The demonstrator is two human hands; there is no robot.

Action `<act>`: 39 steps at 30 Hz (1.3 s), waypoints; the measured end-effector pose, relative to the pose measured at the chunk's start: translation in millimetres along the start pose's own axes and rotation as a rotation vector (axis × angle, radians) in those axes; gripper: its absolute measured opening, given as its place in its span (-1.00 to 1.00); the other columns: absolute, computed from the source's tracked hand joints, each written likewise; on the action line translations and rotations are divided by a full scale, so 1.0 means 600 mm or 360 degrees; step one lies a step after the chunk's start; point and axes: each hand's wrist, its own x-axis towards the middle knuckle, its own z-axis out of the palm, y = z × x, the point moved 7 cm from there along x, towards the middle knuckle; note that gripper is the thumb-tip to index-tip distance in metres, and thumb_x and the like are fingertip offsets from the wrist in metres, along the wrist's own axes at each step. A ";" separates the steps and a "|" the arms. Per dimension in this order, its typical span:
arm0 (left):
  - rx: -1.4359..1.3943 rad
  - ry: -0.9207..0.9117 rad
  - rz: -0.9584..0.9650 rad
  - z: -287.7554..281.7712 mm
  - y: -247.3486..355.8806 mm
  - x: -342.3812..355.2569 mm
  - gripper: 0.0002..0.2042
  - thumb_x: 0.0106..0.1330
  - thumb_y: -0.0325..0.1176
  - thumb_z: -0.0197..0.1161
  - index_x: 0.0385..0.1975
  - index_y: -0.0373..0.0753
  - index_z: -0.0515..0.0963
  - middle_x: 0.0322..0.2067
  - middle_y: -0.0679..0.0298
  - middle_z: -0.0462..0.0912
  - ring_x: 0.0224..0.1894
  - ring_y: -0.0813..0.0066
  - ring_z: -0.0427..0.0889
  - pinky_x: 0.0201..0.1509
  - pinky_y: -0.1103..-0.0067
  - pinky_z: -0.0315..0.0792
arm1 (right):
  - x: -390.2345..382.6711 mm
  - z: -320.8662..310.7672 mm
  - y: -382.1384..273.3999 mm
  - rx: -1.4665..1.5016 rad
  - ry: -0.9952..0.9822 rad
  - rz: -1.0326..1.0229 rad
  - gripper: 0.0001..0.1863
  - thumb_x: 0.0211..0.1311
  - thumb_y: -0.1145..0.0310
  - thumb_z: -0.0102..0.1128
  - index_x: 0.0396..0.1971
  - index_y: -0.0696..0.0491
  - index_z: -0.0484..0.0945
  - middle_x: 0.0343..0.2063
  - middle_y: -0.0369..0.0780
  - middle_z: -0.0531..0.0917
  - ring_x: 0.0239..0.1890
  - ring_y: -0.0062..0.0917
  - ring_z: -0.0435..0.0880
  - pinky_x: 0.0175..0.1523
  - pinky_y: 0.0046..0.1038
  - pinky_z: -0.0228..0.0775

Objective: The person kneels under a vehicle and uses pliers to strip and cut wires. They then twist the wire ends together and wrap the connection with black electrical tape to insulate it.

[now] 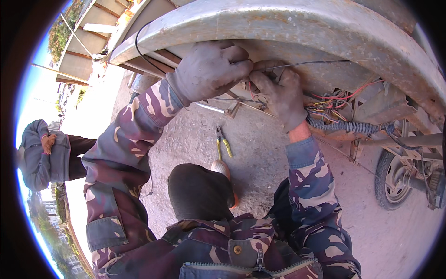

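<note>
Under a curved, rust-speckled metal beam (325,28), my gloved left hand (211,69) has its fingers curled close to my right hand; what it holds is hidden. My gloved right hand (278,97) has its fingers pinched at a thin black wire (323,62) that runs rightward along the underside. Red, yellow and other loose wires (332,104) hang just right of my right hand, above a corrugated dark conduit (341,126). On the dusty ground below lie pliers with yellow-green handles (226,146).
A person (42,156) in dark clothing stands at the far left, hands together. A wheel (390,179) and metal framework are at the right. Metal panels (83,60) stand at the upper left. My dark-clad knee (197,190) is below the pliers.
</note>
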 end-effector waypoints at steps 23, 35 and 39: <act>-0.0472 0.0150 -0.0838 -0.004 -0.009 -0.044 -0.64 0.37 -0.20 0.45 0.12 -0.12 0.68 -0.17 0.22 0.75 -0.26 0.26 0.73 -0.20 0.39 0.62 | -0.006 0.001 -0.003 -0.0088 0.0125 -0.0233 -0.69 0.32 0.54 0.41 0.02 0.26 0.66 -0.24 -0.11 0.85 -0.23 -0.57 0.84 -0.17 -0.50 0.70; -0.0491 -0.0182 -0.0501 0.025 -0.015 -0.006 -0.84 0.26 -0.46 0.39 -0.17 -0.18 0.69 -0.27 0.20 0.67 -0.26 0.22 0.70 -0.22 0.35 0.58 | -0.006 -0.002 -0.006 -0.0202 0.0107 -0.0254 -0.67 0.31 0.52 0.42 0.04 0.23 0.66 -0.27 -0.13 0.84 -0.25 -0.60 0.82 -0.15 -0.49 0.69; -0.1691 -0.0274 -0.1498 0.071 -0.028 -0.040 -0.85 0.47 -0.39 0.16 -0.22 -0.31 0.63 -0.42 0.24 0.61 -0.42 0.42 0.62 -0.39 0.52 0.49 | -0.014 0.001 -0.017 -0.0357 0.0156 -0.0348 -0.64 0.29 0.49 0.41 0.07 0.22 0.66 -0.25 -0.11 0.84 -0.24 -0.54 0.84 -0.11 -0.46 0.70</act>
